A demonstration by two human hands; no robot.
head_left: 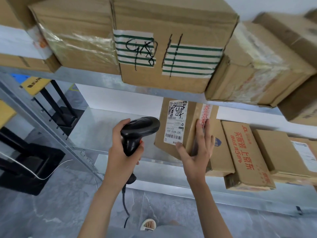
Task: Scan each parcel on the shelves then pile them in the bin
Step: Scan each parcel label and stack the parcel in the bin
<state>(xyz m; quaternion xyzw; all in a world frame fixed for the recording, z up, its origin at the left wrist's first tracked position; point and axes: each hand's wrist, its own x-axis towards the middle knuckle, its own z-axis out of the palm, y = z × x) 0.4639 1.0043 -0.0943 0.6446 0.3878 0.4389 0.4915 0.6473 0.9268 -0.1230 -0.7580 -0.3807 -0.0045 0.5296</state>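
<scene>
My left hand [120, 152] grips a black handheld barcode scanner [137, 133] by its handle, its head aimed right at a cardboard parcel [190, 117]. That parcel is tipped up on the lower shelf [120, 152], with a white shipping label [175, 122] facing the scanner. My right hand [197, 152] holds the parcel at its near corner, thumb by the label's bottom edge and fingers laid flat along the right face. More cardboard parcels [247, 152] lie to its right on the same shelf.
The upper shelf carries several big boxes, one with green-striped tape [168, 54]. A scanner cable [126, 203] hangs down over the grey marble floor. Black stands [34, 160] are on the left beyond the metal upright [51, 134]. A sandalled foot [148, 224] shows below.
</scene>
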